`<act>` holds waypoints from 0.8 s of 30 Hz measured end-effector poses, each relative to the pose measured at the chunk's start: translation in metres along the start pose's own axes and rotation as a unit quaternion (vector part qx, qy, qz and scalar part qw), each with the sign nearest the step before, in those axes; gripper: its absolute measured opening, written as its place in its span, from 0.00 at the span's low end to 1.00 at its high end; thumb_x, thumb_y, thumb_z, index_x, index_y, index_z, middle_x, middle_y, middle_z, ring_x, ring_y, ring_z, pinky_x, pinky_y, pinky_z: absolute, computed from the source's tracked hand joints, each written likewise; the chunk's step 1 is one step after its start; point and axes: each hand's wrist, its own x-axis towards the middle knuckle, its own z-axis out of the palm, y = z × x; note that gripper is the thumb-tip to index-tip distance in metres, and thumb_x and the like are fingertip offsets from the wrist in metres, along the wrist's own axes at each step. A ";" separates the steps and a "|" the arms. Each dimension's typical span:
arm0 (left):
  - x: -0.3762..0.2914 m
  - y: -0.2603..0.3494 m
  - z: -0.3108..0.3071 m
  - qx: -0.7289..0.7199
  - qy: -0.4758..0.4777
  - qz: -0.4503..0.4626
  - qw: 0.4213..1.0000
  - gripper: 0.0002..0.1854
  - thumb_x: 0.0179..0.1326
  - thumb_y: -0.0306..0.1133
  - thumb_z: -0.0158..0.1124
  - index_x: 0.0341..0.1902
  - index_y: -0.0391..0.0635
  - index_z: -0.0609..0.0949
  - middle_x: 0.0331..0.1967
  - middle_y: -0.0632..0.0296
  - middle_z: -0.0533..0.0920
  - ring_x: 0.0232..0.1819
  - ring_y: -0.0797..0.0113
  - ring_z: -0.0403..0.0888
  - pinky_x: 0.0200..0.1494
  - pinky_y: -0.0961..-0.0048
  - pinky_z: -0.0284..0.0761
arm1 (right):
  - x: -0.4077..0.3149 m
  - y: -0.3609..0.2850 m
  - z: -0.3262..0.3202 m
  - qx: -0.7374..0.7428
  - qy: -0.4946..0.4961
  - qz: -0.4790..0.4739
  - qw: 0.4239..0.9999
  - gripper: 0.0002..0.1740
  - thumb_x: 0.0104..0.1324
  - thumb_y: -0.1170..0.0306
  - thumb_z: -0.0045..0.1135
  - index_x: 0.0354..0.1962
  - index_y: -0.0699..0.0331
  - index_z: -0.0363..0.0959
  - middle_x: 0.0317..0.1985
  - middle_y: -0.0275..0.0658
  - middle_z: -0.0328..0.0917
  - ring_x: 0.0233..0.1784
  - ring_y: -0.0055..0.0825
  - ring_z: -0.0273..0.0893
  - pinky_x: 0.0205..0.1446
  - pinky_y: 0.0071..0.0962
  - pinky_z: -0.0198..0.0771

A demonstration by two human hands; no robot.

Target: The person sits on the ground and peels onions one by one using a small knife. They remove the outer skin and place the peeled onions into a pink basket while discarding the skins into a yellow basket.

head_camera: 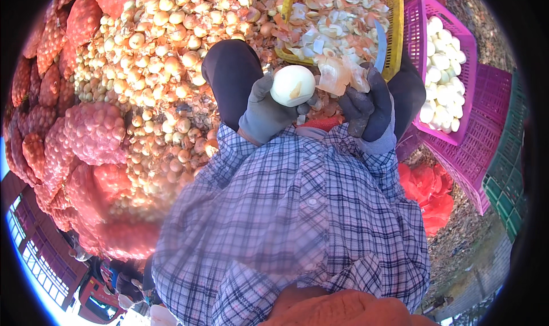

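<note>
A pale, peeled onion (292, 85) with a brown patch on its side rests in the fingers of my gloved left hand (269, 111). Across from it, my gloved right hand (372, 105) grips a knife whose curved blade (380, 47) points up and away from me; the handle is hidden by the fingers. Loose onion skin (336, 75) hangs at the fingertips of that same hand, apart from the onion. Just beyond both hands stands a yellow plastic crate (394, 30), heaped with onion peelings (339, 19).
Unpeeled onions (171, 47) spread over the ground at left, bordered by full red mesh sacks (95, 133). To the right, a pink crate (465, 111) holds peeled onions (444, 75). Purple crates (489, 124), a green crate (504, 197) and red plastic bags (429, 197) lie beside it.
</note>
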 end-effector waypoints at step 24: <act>0.021 -0.023 0.032 0.101 0.151 0.032 0.983 0.37 0.58 0.59 0.60 0.61 0.43 0.67 0.55 0.57 0.74 0.57 0.61 0.73 0.65 0.65 0.65 | 0.010 0.016 0.004 -0.545 -0.031 -0.159 0.823 0.18 0.58 0.63 0.64 0.41 0.66 0.72 0.36 0.47 0.75 0.39 0.38 0.77 0.41 0.32 0.72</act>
